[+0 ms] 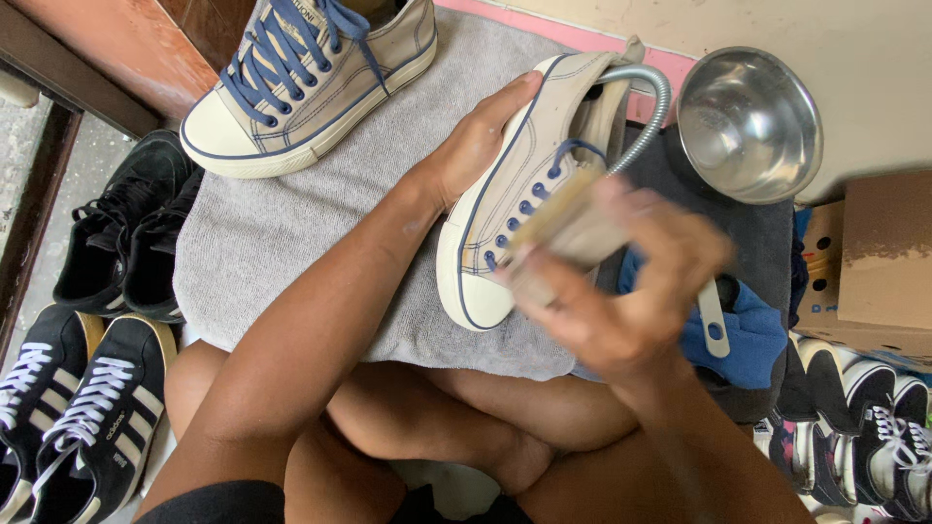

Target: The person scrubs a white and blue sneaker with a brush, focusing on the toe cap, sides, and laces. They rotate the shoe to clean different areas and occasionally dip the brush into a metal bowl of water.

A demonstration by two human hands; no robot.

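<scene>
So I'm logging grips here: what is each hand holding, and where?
The left hand grips the beige sneaker along its side. The right hand holds a blurred tan brush by its body.

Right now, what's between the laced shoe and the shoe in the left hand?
In the head view, only bare grey towel lies between the laced shoe and the held shoe that the left hand grips.

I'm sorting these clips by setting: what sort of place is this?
Probably a home shoe-cleaning spot on the floor: the left hand steadies a beige sneaker over a grey towel, the right hand works a blurred brush, and black sneakers wait alongside.
</scene>
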